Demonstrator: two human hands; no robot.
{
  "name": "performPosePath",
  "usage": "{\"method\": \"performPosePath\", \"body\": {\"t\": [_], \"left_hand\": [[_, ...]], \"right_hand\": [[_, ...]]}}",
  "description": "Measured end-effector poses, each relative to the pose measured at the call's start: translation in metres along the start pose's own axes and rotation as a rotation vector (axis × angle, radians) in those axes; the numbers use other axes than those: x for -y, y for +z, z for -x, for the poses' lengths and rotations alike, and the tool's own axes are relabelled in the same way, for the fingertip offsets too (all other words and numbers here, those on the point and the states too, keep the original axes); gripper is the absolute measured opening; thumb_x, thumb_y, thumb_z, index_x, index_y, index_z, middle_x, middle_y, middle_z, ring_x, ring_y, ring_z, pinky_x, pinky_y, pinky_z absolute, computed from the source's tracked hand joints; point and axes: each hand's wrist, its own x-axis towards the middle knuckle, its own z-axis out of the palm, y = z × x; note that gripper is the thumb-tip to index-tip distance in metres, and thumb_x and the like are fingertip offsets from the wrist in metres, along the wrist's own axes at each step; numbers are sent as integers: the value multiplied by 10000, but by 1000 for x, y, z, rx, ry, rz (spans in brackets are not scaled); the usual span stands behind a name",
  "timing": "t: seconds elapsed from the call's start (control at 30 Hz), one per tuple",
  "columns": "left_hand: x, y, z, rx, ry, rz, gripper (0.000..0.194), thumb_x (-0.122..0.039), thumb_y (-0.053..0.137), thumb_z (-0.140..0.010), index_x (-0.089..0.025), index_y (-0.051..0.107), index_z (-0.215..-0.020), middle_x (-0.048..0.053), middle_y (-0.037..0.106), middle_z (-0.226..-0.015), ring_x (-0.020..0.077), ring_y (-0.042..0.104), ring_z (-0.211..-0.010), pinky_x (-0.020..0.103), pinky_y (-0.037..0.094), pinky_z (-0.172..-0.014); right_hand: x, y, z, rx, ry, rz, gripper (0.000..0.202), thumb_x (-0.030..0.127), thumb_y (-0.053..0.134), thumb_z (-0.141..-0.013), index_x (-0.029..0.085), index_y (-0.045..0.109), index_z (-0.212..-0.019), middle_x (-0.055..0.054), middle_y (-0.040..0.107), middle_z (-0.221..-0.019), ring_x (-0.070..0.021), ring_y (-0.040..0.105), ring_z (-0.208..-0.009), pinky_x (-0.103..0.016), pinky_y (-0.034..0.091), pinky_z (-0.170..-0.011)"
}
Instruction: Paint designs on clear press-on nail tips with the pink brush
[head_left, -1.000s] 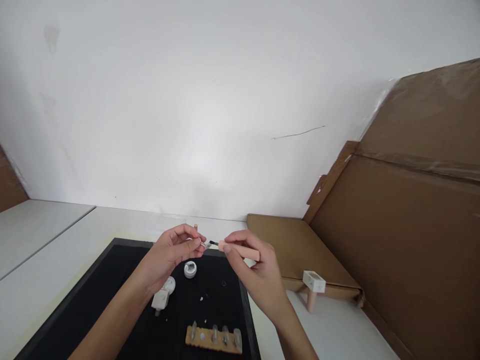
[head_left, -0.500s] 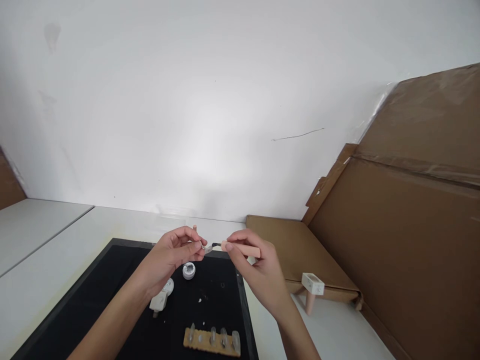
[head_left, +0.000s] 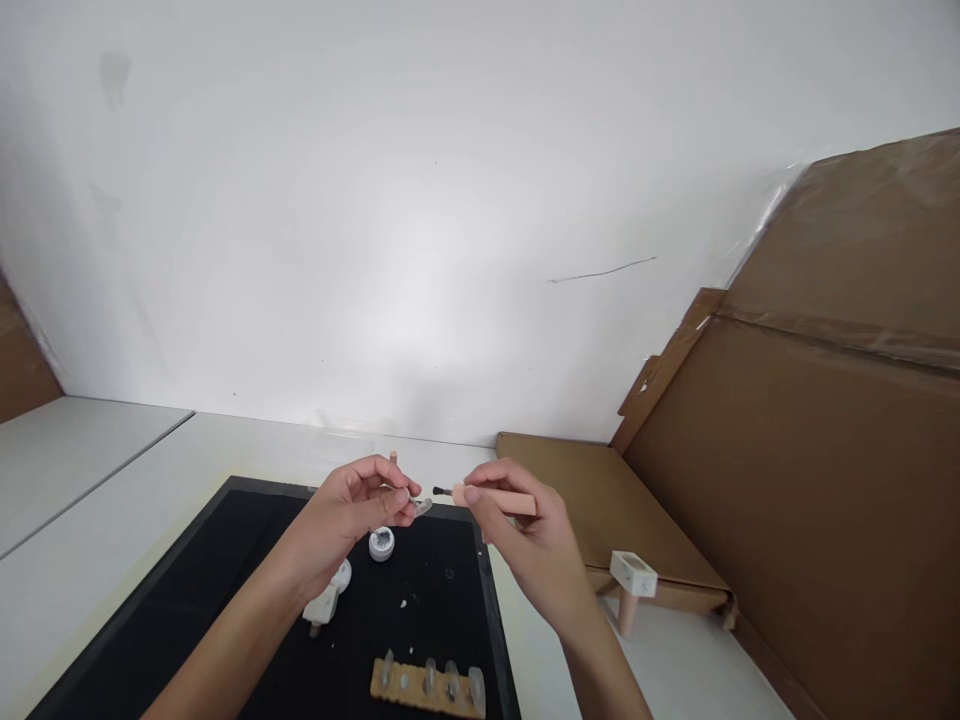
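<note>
My left hand (head_left: 367,505) pinches a small clear false nail (head_left: 424,507) between thumb and fingers. In my right hand (head_left: 521,515) is a nail polish brush (head_left: 499,499) with a peach cap as its handle. Its dark bristles point left, a short gap away from the nail. Below the hands stands a small white round pot (head_left: 381,544), with grey-white stuff inside. A tan strip (head_left: 427,690) on the black mat (head_left: 442,625) carries several more clear nails. The tip of a peach stick (head_left: 393,458) shows behind my left fingers; its lower part is hidden.
A white block-shaped item (head_left: 321,608) lies on the mat beside my left forearm. On the right, a white block on a peach post (head_left: 634,575) stands by a flat cardboard box (head_left: 577,490). Tall cardboard (head_left: 840,440) walls the right side; a white wall (head_left: 375,250) rises behind.
My right hand has drawn the brush slightly to the right, so its bristles have come away from the false nail. The left hand keeps hold of the nail.
</note>
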Motion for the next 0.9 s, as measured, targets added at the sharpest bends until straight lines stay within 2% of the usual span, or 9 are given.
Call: {"method": "performPosePath", "body": {"t": [0.2,0.4,0.63,0.8,0.9], "left_hand": [[-6,2,0,-4,3,-27,252,-351,843,-648,-160,688,-703,14,654,-764,115,594,-671,242,479,-675],[-7,0,2,-7,13,-16,247,-336,851,-636,-164,677,-669,24,670,-818,122,602,-674,268,484,-702],[-9,0,4,-4,28,-30,240,-336,838,-655,-166,669,-659,20,669,-823,114,599,-649,264,483,-688],[-7,1,4,-8,44,-30,228,-322,846,-643,-168,680,-669,22,675,-820,129,612,-683,270,486,-705],[-7,1,4,-13,42,-30,228,-317,847,-642,-165,679,-666,26,678,-814,130,606,-667,276,487,-693]], "right_hand": [[12,1,-1,91,43,-35,217,384,616,-779,180,625,-708,25,524,-570,-94,436,-457,-231,357,-452],[6,2,-6,18,57,-22,198,362,603,-800,185,604,-712,12,522,-612,-102,407,-501,-231,328,-452],[14,2,-2,115,48,-61,211,376,624,-771,179,623,-698,28,512,-551,-97,433,-452,-232,351,-450],[11,3,-4,40,47,-57,195,368,607,-785,185,591,-720,33,493,-584,-89,406,-466,-221,331,-443],[12,1,-3,54,31,-57,213,389,616,-774,187,599,-708,33,497,-567,-90,406,-459,-225,338,-445]]}}
